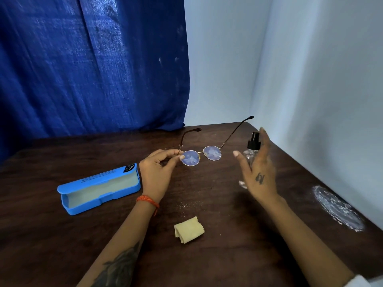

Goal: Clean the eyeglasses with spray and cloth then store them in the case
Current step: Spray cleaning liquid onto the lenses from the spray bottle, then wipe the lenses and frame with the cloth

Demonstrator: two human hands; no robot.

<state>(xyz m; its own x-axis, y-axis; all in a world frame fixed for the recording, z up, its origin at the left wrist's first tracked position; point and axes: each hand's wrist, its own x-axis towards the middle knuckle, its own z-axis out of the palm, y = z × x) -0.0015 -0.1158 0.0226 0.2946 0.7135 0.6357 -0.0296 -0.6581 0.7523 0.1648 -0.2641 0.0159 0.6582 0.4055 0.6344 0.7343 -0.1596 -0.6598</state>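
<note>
My left hand (156, 172) pinches the glasses (202, 155) at the left end of the frame, thumb and forefinger closed on the rim by the hinge, the other fingers curled loosely under. The glasses hang clear of the table (228, 255), both temples unfolded and pointing away from me, both lenses smeared with pale streaks. An orange thread band (148, 200) sits on that wrist, and a dark tattoo shows on the forearm below it.

My right hand (259, 175) stands open just to the right of the glasses, fingers spread and straight, thumb out toward the lenses, gripping nothing. The spray bottle (251, 151) stands right behind it, clear body and black pump top showing past my fingers; I cannot tell whether my palm touches it. A small tattoo marks the back of this hand.

Nearer to me, between my forearms, the folded yellow cloth (189, 230) lies on the dark wood. The blue case (99, 188) lies open to the left of my left wrist, pale lining showing, nothing in it. A white powdery patch (337, 208) marks the table near its right edge. A blue curtain (93, 63) hangs behind the table, with a pale wall (310, 69) to the right.
</note>
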